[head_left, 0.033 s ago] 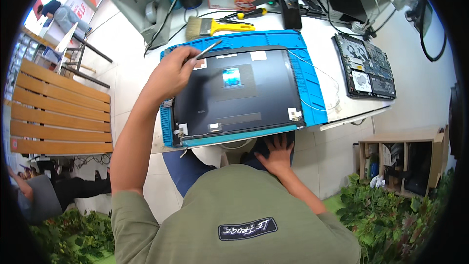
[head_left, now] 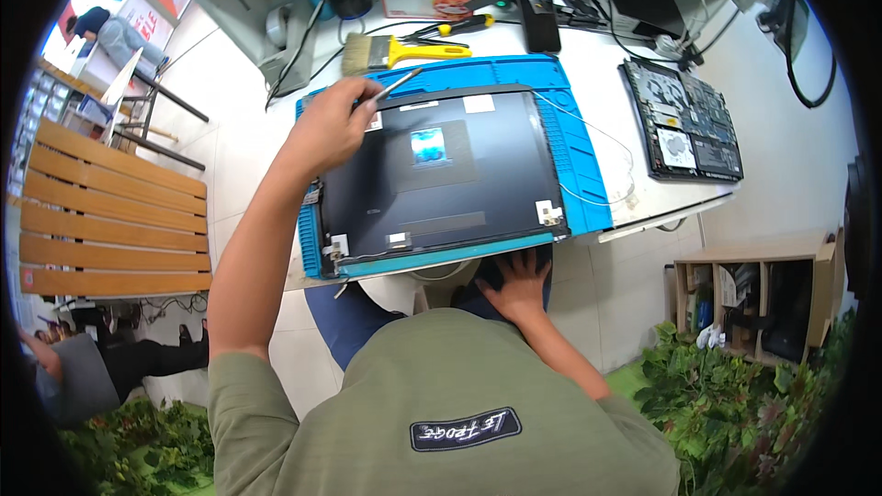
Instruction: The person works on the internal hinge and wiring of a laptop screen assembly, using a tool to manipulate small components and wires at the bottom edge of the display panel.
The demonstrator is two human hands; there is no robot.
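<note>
A dark laptop lid panel [head_left: 432,207] lies on a blue repair mat [head_left: 581,170], with a shiny blue-silver square [head_left: 429,146] at its middle. Over the panel's far left corner, my left hand [head_left: 333,126] is closed on a slim grey metal tool [head_left: 401,83]. The tool's tip points to the far right, above the mat's far strip; whether it touches anything I cannot tell. My right hand [head_left: 519,287] lies on my right thigh below the table edge, fingers spread, holding nothing.
Behind the mat lie a yellow-handled brush [head_left: 428,51], a yellow-and-black tool [head_left: 466,25], a black phone [head_left: 537,18] and a red-and-white box [head_left: 428,0]. An opened laptop base [head_left: 684,119] rests to the right. A thin white cable [head_left: 632,161] loops over the mat's right side.
My left hand and the grey tool have shifted slightly right and farther away over the panel's corner. The whole view has moved a little. My right hand stays on my thigh.
</note>
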